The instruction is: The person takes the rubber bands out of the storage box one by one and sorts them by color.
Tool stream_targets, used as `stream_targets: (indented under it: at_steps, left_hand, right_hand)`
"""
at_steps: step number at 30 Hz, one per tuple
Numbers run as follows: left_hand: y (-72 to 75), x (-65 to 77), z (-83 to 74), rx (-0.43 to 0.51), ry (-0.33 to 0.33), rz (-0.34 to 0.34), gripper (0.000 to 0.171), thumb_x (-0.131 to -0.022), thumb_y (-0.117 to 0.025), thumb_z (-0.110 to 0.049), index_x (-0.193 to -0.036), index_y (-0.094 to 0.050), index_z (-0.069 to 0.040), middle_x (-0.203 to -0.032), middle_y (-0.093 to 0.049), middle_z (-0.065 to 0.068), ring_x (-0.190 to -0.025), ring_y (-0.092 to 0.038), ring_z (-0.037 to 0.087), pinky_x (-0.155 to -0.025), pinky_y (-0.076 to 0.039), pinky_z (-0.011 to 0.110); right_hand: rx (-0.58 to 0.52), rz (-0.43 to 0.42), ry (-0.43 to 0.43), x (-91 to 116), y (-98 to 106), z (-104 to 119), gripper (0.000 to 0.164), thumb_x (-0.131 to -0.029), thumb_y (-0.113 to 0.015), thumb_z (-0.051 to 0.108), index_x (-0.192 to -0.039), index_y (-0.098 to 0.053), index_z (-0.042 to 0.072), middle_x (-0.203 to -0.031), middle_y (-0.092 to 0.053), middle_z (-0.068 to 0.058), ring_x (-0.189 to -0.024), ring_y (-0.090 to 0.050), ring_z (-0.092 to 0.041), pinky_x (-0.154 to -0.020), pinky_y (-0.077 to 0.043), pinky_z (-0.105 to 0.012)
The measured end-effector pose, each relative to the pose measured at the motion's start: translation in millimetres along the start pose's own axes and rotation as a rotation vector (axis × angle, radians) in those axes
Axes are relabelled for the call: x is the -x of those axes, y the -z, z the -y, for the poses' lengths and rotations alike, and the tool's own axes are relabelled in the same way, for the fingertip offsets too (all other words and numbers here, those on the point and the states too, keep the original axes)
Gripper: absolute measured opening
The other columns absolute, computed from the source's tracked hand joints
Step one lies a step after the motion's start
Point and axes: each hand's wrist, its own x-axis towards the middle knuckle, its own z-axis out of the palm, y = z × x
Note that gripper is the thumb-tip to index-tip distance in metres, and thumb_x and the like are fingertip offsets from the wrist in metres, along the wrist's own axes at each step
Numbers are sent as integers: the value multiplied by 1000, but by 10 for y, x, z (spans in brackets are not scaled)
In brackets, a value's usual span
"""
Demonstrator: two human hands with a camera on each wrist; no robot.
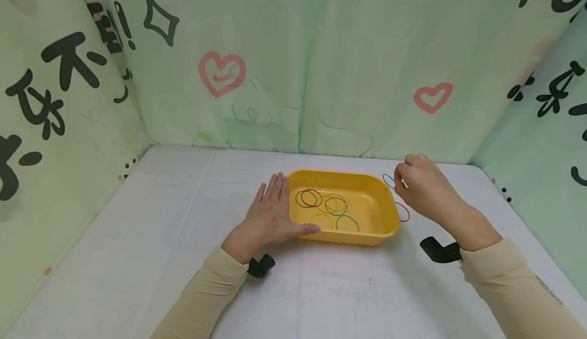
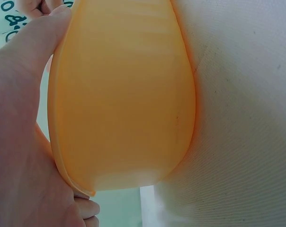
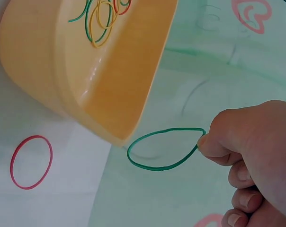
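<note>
A yellow plastic tray (image 1: 367, 211) sits on the white table, with several red, green and yellow rubber bands (image 1: 332, 204) lying inside it. My left hand (image 1: 270, 216) rests against the tray's left end, fingers straight along the rim and thumb over the front edge. Beyond the tray's right end, my right hand (image 1: 424, 188) pinches a green rubber band (image 3: 164, 168) between thumb and forefinger. In the right wrist view that band hangs out toward the tray's corner. A red rubber band (image 3: 13, 163) lies on the table just right of the tray.
The white table (image 1: 137, 257) is bounded at the back and sides by pale green curtains (image 1: 367, 63) with black characters and pink hearts. A black strap piece (image 1: 440, 251) sticks out at the right wrist, another (image 1: 261, 266) at the left.
</note>
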Motion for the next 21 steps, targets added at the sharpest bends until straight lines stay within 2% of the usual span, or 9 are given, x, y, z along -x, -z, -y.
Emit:
stream_targets:
  at_steps: [12,21]
  left_hand:
    - [10,6,-3,-9,4,8,133,-73,-51,-89,-158,1,-1,-167,3,15,-156,3,26,-127,0,45]
    - [6,5,0,-5,0,6,132,-74,-50,-89,-158,1,-1,-167,3,15,-156,4,25,-127,0,45]
  right_hand:
    - [7,8,-57,227,-25,-189,4,-78,-69,-5,-76,-65,-4,-68,-48,-6,-73,-43,-27,-63,-37,-34]
    - [40,87,-125,399,-91,-319,3,-79,-69,-3,-78,-66,-4,-68,-51,-7,-71,-44,-26,-62,-39,-33]
